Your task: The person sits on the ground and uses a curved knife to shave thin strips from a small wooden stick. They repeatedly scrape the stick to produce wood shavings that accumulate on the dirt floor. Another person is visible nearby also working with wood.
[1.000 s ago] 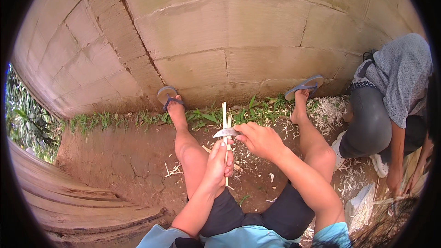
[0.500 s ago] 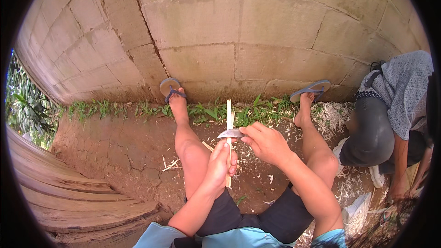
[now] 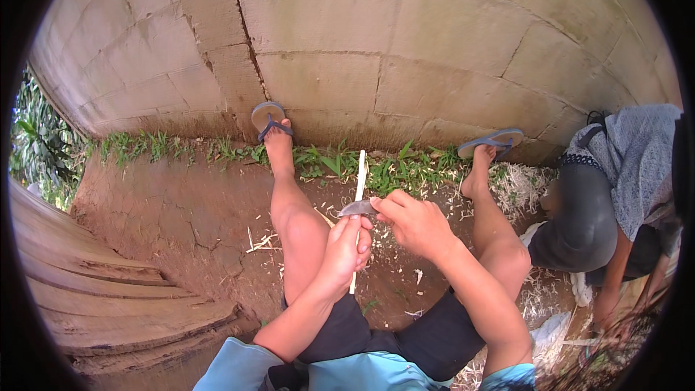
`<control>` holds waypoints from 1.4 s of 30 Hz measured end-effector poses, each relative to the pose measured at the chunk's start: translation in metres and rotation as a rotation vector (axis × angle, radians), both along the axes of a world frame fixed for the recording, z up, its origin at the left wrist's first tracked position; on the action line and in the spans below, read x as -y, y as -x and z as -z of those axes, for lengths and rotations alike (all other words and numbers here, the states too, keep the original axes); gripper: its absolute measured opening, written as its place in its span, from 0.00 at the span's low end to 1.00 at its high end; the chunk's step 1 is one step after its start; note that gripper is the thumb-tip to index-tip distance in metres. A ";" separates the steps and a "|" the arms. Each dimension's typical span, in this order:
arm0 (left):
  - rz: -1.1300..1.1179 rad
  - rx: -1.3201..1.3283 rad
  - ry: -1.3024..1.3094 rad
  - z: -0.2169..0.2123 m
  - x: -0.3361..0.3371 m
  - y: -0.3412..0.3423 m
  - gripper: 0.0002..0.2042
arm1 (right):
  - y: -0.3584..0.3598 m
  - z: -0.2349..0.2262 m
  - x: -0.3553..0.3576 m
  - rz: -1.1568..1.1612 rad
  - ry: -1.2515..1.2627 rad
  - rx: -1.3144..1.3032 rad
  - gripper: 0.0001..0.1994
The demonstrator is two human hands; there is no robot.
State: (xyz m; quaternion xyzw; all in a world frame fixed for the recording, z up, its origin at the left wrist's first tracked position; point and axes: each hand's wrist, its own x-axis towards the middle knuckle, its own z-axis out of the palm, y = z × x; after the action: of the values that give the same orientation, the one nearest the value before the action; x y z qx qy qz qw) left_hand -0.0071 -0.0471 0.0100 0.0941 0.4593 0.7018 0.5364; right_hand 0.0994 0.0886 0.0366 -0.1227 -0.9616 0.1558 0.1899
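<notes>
A thin pale strip of wood or bamboo [image 3: 360, 176] stands nearly upright in the picture between my knees. My left hand [image 3: 343, 250] is closed round its lower half, and a short end sticks out below the fist. In my right hand [image 3: 410, 221] is a small knife, pinched between thumb and fingers, its handle hidden in the grip. The curved grey knife blade [image 3: 355, 208] lies across the strip just above my left thumb, its tip pointing left.
A block wall [image 3: 318, 22] rises ahead, with my sandalled feet against it. Stacked planks [image 3: 108, 282] lie at the left. Pale shavings [image 3: 525, 192] and grass [image 3: 333, 163] cover parts of the earth. Close on the right, another person [image 3: 579, 210] crouches, hands low near the ground.
The strip has turned in my left hand, showing a narrower side and leaning slightly right at its top. The blade remains across it, now tilted a little. The view has shifted slightly.
</notes>
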 end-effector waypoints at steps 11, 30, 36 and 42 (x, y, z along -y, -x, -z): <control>0.184 -0.477 -0.023 0.037 0.013 -0.030 0.15 | -0.004 0.010 -0.094 0.765 -0.022 -0.186 0.08; -0.067 -0.283 -0.241 -0.045 -0.057 0.040 0.07 | 0.035 -0.046 -0.091 0.226 0.164 -0.460 0.15; -0.062 -0.313 -0.236 -0.018 -0.042 0.051 0.08 | 0.045 -0.050 -0.062 -0.014 0.119 -0.266 0.18; -0.049 -0.239 -0.235 -0.022 -0.032 0.061 0.10 | 0.056 -0.048 -0.025 -0.067 0.098 -0.228 0.17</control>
State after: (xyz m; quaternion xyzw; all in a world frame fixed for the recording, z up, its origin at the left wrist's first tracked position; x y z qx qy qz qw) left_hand -0.0686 -0.0150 0.0324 0.2278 0.4365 0.7475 0.4460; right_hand 0.0434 0.1141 0.0841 -0.0812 -0.9285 0.2219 0.2864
